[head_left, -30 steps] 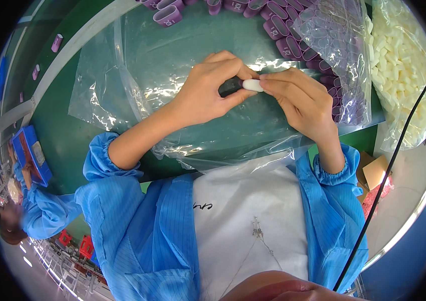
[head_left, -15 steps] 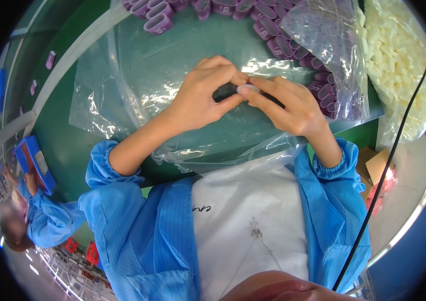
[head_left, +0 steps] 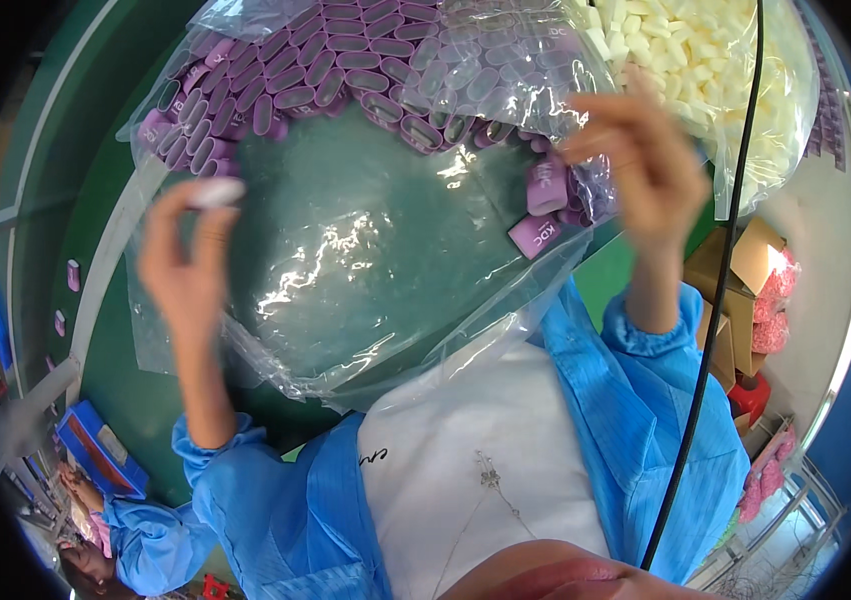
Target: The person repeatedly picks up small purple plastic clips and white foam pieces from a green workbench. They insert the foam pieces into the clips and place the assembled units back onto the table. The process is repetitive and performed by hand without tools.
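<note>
My left hand (head_left: 185,262), at the left side of the work surface, pinches a small pale oval piece (head_left: 217,193) between thumb and fingers; blur hides its detail. My right hand (head_left: 645,170) is raised at the right, fingers apart and smeared by motion, with nothing visible in them. It is over the edge of a clear plastic sheet, close to the bag of cream-white pieces (head_left: 680,45). Many hollow purple oval casings (head_left: 290,75) stand packed along the far side. Below my right hand, a purple casing (head_left: 533,236) lies on its side near another (head_left: 547,185).
Clear plastic film (head_left: 345,250) covers the green table (head_left: 110,330). A black cable (head_left: 715,290) crosses the right side. Beyond it are a cardboard box (head_left: 723,275) and pink bags (head_left: 773,325). At the lower left, a co-worker in blue (head_left: 150,540) is beside a blue bin (head_left: 103,450).
My hands were together over the middle, working on a small dark-and-purple piece. They have parted: left to the left with a pale piece, right to the right. The view has shifted too.
</note>
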Action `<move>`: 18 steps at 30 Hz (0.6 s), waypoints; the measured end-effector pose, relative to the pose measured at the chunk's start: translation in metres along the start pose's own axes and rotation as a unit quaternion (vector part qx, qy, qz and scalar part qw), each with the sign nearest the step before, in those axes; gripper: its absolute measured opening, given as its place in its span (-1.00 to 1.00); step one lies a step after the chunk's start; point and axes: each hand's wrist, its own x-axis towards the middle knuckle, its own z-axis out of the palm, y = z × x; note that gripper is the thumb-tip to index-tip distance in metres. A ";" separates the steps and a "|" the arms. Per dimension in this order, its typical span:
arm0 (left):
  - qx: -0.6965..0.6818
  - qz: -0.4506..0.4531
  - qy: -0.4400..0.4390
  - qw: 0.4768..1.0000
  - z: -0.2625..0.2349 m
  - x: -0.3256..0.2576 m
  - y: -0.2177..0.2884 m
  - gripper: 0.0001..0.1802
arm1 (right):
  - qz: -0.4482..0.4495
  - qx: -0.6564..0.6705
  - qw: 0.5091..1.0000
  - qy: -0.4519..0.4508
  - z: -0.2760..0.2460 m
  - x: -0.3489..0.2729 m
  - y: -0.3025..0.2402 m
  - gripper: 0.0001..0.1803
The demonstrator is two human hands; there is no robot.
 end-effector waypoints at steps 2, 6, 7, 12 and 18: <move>0.070 -0.008 0.095 0.993 -0.052 0.034 -0.052 -0.68 | 0.076 -0.099 0.987 0.098 -0.047 0.000 0.010 -0.70; 0.143 -0.074 0.051 0.986 -0.158 0.098 -0.190 -0.64 | 0.023 -0.367 0.929 -0.050 -0.106 0.017 0.052 -0.71; 0.192 -0.095 0.039 0.976 -0.175 0.102 -0.217 -0.65 | 0.003 -0.385 0.920 -0.071 -0.108 0.020 0.062 -0.71; 0.335 -0.051 0.080 0.938 -0.193 0.104 -0.248 -0.58 | -0.043 -0.433 0.889 -0.144 -0.108 0.025 0.114 -0.76; 0.275 0.151 0.068 0.947 -0.051 0.063 -0.047 -0.66 | 0.068 -0.439 0.896 -0.020 -0.092 0.028 0.064 -0.72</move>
